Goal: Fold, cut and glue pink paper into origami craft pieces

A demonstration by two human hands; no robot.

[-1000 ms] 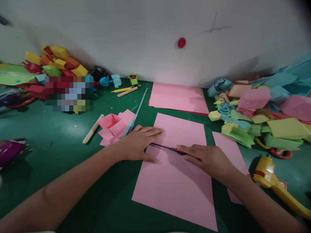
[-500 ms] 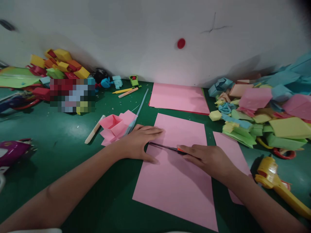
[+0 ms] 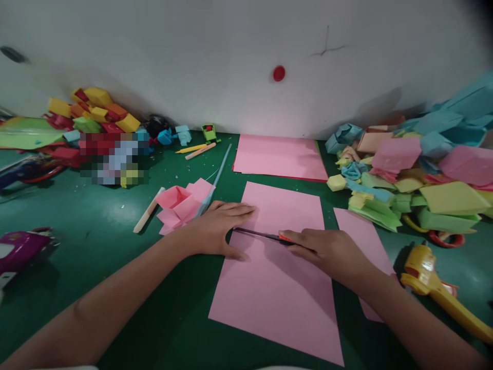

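A pink paper sheet [image 3: 281, 288] lies on the green table in front of me. My left hand [image 3: 217, 228] rests flat on its left edge, fingers stretched out to the right. My right hand [image 3: 327, 252] is closed on a thin dark tool with an orange end [image 3: 265, 236], which lies across the sheet and points left toward my left thumb. Just left of my left hand sits a folded pink paper box [image 3: 181, 203].
A second pink sheet [image 3: 279, 156] lies by the wall and a pink strip [image 3: 360, 236] lies under my right wrist. Piles of folded coloured paper [image 3: 416, 174] fill the right side and the far left [image 3: 92, 110]. A yellow glue gun [image 3: 435, 288] lies at right, a wooden stick [image 3: 148, 210] at left.
Both hands and the tool hold the same place on the sheet. Only the view has shifted slightly.
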